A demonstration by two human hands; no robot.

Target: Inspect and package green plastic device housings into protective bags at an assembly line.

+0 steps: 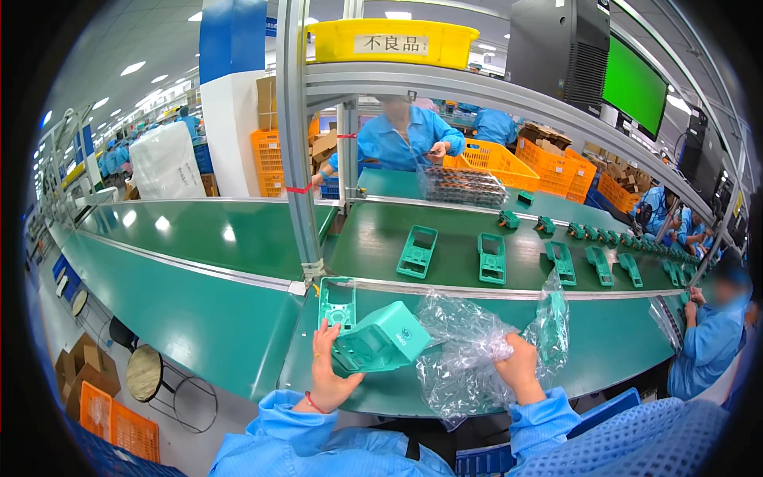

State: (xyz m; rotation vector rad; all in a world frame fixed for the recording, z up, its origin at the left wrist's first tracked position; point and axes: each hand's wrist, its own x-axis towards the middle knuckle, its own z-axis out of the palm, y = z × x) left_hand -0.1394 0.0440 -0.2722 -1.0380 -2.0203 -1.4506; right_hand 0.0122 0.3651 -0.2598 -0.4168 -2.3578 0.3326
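Note:
A boxy teal-green plastic housing (383,338), open on one side with round cutouts inside, is tilted above the near bench. My left hand (327,375) grips it by its left end, thumb below and fingers at the edge. Just beyond those fingers is a second green housing (337,296), by the metal rail; whether the two touch, I cannot tell. My right hand (518,366) is closed in a fist around the bunched part of a crumpled clear plastic bag (457,362). The bag spreads out on both sides of that fist and looks to hold nothing.
Across the rail, a green conveyor belt (366,238) carries several green housings (492,258) and small assemblies (509,219). A metal post (298,143) rises at its left end. One co-worker (405,135) faces me across the line; another (711,338) sits at right. Stools (145,372) stand at left.

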